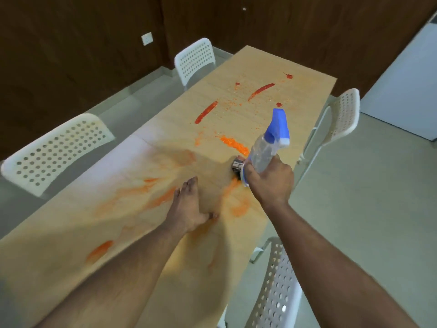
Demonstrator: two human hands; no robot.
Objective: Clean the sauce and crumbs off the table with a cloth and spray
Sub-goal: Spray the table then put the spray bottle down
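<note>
A long light-wood table carries red-orange sauce streaks and scattered crumbs on its far half, with paler smeared sauce on the near half. My right hand grips a clear spray bottle with a blue trigger head, held above the table's right side and pointing away from me. A striped cloth peeks out just left of that hand; whether the hand holds it I cannot tell. My left hand lies flat on the table, fingers straight.
White perforated chairs stand around the table: one near left, one far left, one far right, one near right. A white cabinet stands at the right. Dark wood wall panels lie behind.
</note>
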